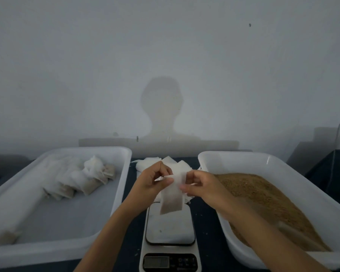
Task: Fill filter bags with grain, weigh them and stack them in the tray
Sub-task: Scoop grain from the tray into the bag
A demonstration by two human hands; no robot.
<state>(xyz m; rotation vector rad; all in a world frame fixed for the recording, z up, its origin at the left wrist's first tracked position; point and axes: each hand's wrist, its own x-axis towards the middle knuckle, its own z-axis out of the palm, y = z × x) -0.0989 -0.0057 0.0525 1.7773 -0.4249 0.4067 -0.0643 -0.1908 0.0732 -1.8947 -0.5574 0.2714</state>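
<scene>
I see both hands up over the scale, working one filter bag (172, 195) btwn them. Left hand (152, 182) has fingers curled, thumb and forefinger pinching the top-left edge of the bag. Right hand (201, 185) is curled too, fingertips pinching the bag's upper right edge. The bag hangs down from the two pinches, tilted a bit, lower half darker and fuller w/ grain inside, top part flat and white. It's in the air, not touching the scale.

Directly under the bag sits the scale (170, 238), white body w/ a glossy plate and a dark panel at the near end; I can't read the display, too blurry. Behind the hands, a pile of empty bags (149, 163) lies on the dark table (206, 216), btwn the two trays.

On my left, the white tray (124, 185) holds filled bags (82, 181) heaped toward its far middle, some lying flat, some w/ bunched white tops. A few more sit at the tray's near-left corner, blurred.

On my right, the second white tray (206, 160) is loaded w/ brown grain (259, 195); the right forearm crosses over its near-left rim.

Behind everything, a pale wall (165, 46) carries a head-and-shoulders shadow (162, 107).
</scene>
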